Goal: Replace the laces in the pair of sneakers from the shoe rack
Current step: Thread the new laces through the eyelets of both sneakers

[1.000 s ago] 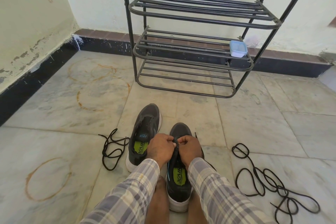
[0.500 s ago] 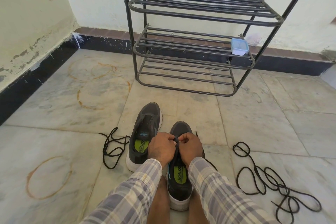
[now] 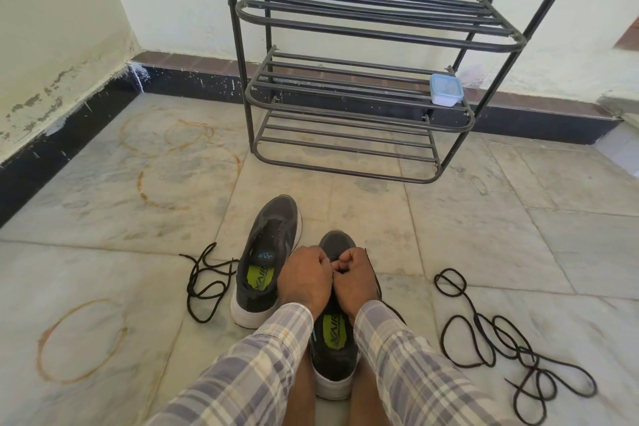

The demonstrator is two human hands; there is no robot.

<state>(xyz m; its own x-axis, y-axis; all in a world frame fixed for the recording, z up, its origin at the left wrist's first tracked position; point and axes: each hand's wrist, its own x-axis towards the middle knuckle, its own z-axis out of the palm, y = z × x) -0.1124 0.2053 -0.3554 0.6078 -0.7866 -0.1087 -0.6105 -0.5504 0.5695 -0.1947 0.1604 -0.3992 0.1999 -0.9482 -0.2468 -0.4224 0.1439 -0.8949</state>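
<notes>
Between the plaid sleeves, one grey sneaker point(image 3: 333, 356) lies on the tiled floor point(image 3: 449, 218), toe pointing away. Over its eyelets the left hand point(image 3: 304, 278) and right hand point(image 3: 352, 278) meet knuckle to knuckle, fingers curled tight and pinching its dark lace point(image 3: 379, 289), mostly hidden. Just left stands the unlaced second sneaker point(image 3: 273, 242), a loose lace point(image 3: 204, 284) beside it and tangled laces point(image 3: 501, 339) off right; beyond, the shoe rack point(image 3: 380, 32) holds a small lidded tub point(image 3: 446, 90).
</notes>
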